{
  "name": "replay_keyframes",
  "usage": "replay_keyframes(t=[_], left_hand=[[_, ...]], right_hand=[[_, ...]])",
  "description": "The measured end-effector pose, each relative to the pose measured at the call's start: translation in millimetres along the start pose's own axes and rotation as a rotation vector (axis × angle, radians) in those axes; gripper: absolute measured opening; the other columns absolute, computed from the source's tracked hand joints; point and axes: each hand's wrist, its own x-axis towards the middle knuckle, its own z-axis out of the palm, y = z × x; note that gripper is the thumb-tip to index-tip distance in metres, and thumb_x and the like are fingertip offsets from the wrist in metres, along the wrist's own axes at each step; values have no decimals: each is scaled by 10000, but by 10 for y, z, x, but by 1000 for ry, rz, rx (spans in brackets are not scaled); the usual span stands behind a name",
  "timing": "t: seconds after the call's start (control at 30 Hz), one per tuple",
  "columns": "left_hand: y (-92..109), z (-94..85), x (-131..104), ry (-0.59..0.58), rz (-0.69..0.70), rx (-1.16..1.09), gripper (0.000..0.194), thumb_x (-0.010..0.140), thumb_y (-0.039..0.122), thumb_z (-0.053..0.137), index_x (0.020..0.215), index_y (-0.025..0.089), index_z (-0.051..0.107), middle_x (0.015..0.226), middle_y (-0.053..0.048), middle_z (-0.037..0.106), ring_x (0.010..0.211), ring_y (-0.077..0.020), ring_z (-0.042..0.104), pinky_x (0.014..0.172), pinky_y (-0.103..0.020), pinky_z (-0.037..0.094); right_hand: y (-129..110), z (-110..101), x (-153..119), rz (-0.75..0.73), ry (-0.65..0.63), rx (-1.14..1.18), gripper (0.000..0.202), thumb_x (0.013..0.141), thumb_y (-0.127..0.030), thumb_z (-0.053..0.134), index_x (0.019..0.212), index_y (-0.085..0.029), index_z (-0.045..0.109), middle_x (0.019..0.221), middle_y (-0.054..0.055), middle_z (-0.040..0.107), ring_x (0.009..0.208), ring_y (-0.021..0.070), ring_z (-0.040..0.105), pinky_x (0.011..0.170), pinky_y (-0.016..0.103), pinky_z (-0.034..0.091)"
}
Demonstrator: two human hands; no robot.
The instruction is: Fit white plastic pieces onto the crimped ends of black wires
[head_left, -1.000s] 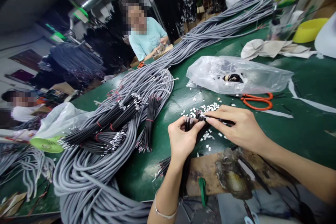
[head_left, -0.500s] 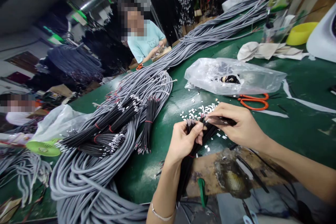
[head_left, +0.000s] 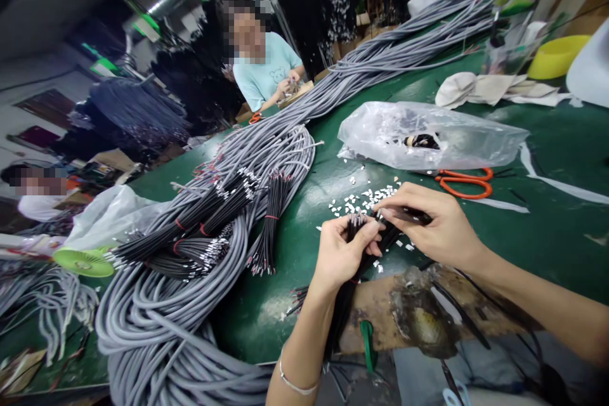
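The left hand (head_left: 343, 252), just below the middle of the frame, is clenched around a bundle of thin black wires (head_left: 343, 304), thumb and forefinger pinched at its upper end where the wire tips fan out. The right hand (head_left: 440, 225), immediately to its right and nearly touching it, pinches a single black wire (head_left: 413, 216) between thumb and forefinger; that wire lies almost level, its near tip pointing left toward the fanned ends in the left hand. The bundle's long axis runs from those tips down and slightly left, over the edge of the green table (head_left: 561, 228) toward the lower middle of the frame. Both hands meet at the bundle's top, the left one bearing it. Small white bits (head_left: 364, 198) lie scattered on the table just above the fingers. Further up and right are orange scissors (head_left: 469, 183) and a clear plastic bag (head_left: 457, 136). Left of centre, tied black wire bundles (head_left: 223, 216) rest on coils of grey cable (head_left: 157, 304).
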Motion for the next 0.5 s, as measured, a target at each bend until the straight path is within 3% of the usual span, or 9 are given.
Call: replay_keyframes(t=[0.17, 0.3, 0.5], left_hand=[[29, -15, -17, -41, -4, -44, 262, 752, 356, 638, 716, 97, 618, 479, 8, 534, 392, -70, 474, 431, -190, 403], [42, -14, -22, -85, -3, -71, 285, 759, 377, 627, 775, 93, 619, 464, 23, 505, 383, -61, 442, 415, -183, 374], [57, 5, -11, -53, -34, -62, 333, 707, 420, 662, 797, 100, 642, 470, 24, 519, 389, -64, 456, 429, -187, 398]], right_hand=[[1, -17, 9, -8, 23, 27, 119, 815, -130, 552, 858, -186, 648, 733, 19, 563, 646, 124, 528, 557, 237, 409], [25, -26, 8, -31, -19, -16, 159, 802, -65, 496, 829, -182, 600, 731, 23, 540, 674, 139, 520, 595, 258, 402], [47, -11, -9, -50, -73, -135, 206, 741, -27, 420, 823, -179, 532, 766, 37, 522, 674, 154, 503, 572, 265, 377]])
